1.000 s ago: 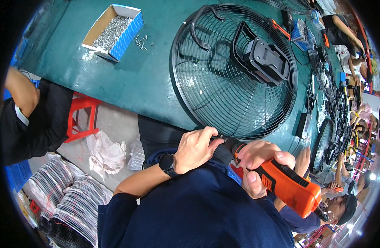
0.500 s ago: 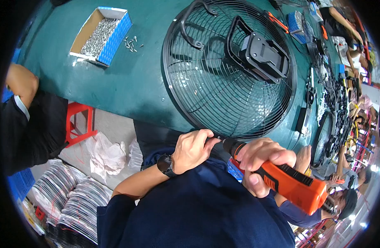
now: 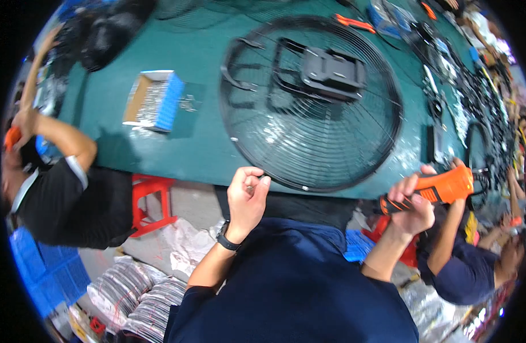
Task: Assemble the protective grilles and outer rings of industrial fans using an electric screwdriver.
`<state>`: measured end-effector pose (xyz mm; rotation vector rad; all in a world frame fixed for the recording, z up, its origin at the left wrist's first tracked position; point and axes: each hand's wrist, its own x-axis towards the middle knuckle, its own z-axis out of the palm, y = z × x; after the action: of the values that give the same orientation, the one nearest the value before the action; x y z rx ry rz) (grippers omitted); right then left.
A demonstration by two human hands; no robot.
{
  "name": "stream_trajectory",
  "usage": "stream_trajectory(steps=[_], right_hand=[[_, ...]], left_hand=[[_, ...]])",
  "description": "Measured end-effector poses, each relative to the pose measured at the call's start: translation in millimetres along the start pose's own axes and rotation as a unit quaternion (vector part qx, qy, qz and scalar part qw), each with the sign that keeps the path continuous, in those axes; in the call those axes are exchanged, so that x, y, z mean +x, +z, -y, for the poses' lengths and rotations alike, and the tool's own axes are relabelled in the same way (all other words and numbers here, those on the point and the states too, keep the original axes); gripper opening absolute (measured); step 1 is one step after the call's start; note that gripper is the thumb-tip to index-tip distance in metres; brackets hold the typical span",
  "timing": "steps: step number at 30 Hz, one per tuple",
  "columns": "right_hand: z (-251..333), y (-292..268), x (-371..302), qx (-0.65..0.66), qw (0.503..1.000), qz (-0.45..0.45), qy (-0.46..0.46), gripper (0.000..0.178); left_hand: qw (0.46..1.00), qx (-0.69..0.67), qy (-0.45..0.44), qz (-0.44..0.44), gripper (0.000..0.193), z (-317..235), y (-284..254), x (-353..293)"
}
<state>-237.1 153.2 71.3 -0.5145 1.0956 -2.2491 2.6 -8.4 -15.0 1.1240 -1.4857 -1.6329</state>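
My right hand is wrapped round an orange and black power screwdriver, held off the table's front edge. Close to the near left rim of a round black wire fan guard, my left hand has its fingers curled into a pinch; anything between the fingertips is too small to make out. The guard lies flat on the green table, with a black motor housing and a curved black handle on its far side. Left of it stands a blue box full of small screws.
Several loose screws lie beside the box. An orange-handled tool lies beyond the guard, and black parts crowd the table's right side. Co-workers sit at left and right. A red stool stands below the table.
My hands have moved apart: the right carried the screwdriver right and away from the left fingertips. My left hand moved slightly left. The whole view has turned.
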Motion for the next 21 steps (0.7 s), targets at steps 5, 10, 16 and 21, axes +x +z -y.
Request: stream_trajectory(steps=[5,10,16,21], right_hand=[[5.1,-38.7,-9.8,-0.043,0.998,-0.039,-0.022,0.059],[0.7,-32.6,-4.2,-0.035,0.999,-0.029,-0.031,0.057],[-2.2,-20.6,-1.4,-0.040,0.998,-0.018,-0.049,0.057],[-1.8,-17.7,-1.7,-0.050,0.997,-0.044,-0.039,0.055]], left_hand=[[0.990,-0.128,0.029,-0.046,0.017,-30.5,-58.7,55.2],[0.983,-0.165,0.018,-0.075,0.046,-101.1,-145.2,136.2],[0.947,-0.295,-0.121,-0.038,0.068,-128.7,-172.2,182.0],[0.994,-0.056,0.053,-0.072,0.045,-97.3,-140.2,153.9]])
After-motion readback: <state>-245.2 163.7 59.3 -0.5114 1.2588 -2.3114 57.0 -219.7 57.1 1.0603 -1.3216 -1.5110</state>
